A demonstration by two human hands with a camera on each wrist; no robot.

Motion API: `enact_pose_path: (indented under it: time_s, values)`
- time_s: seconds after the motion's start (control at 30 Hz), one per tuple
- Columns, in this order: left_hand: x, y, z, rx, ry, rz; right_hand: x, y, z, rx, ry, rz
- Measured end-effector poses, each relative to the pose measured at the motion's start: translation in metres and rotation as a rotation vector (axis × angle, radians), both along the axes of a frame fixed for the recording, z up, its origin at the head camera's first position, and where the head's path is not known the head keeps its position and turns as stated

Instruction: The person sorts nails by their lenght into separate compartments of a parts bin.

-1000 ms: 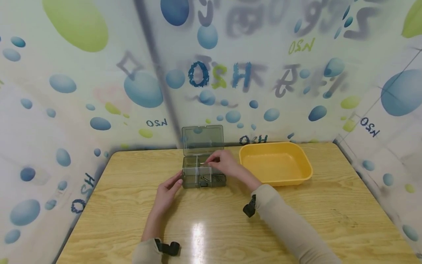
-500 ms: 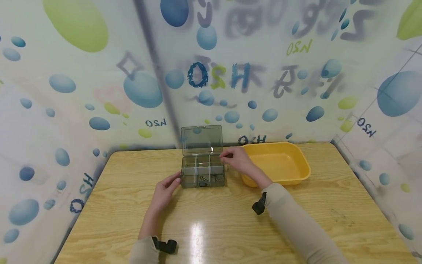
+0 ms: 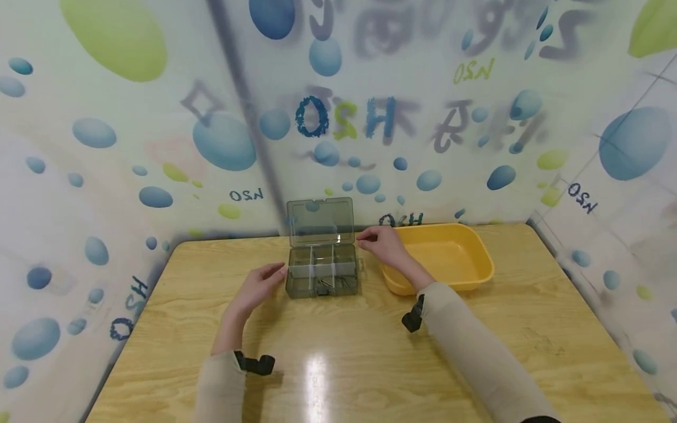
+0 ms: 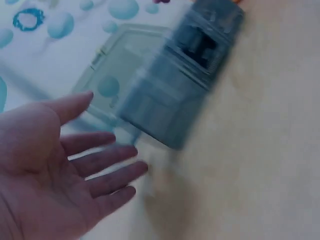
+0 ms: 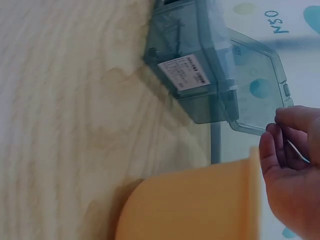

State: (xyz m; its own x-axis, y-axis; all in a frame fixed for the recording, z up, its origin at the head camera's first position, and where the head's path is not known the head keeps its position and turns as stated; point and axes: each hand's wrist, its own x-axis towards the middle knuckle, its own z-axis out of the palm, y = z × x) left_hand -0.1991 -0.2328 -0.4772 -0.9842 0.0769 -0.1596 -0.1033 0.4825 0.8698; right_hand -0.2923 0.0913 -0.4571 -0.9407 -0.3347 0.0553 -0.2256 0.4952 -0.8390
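A smoky clear plastic compartment box [image 3: 300,286] stands near the back of the table, its lid [image 3: 321,221] raised upright. Small thin metal pieces [image 3: 325,283], perhaps screws, lie in its front middle and front right compartments. My left hand [image 3: 256,286] is just off the box's left side, and the left wrist view shows its fingers straight and spread, holding nothing. Beside the lid's right edge is my right hand [image 3: 388,245]. Its fingers curl loosely and the tips come close to the thumb, with nothing visible between them; contact with the lid is unclear.
A yellow plastic tray [image 3: 441,258] stands right of the box, partly behind my right forearm. The patterned wall [image 3: 211,200] rises directly behind the wooden table [image 3: 328,352]. A printed label [image 5: 184,73] is on the box's side in the right wrist view.
My right hand has come up out of the box's back middle compartment and moved right, beside the lid. My left hand has let go of the box's left side and drawn slightly away.
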Motion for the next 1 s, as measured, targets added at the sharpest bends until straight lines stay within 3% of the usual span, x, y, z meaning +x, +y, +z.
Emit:
enact_pose_path:
  time_s: [0.17,0.4,0.5,0.77,1.0]
  values:
    - [-0.025,0.002,0.023,-0.016,0.01,0.008,-0.006,-0.012,0.004,-0.029,-0.029,-0.015]
    - [-0.061,0.012,0.045,0.169,0.022,0.124,-0.015,-0.031,0.009,-0.126,-0.027,-0.103]
    - [-0.072,0.016,0.05,0.202,0.012,0.142,-0.018,-0.038,0.014,-0.133,-0.019,-0.161]
    - [-0.088,0.022,0.055,0.2,-0.051,0.111,-0.026,-0.049,0.016,-0.073,-0.085,-0.182]
    - [-0.092,0.031,0.052,0.271,-0.08,0.13,-0.026,-0.051,0.01,-0.041,-0.125,-0.175]
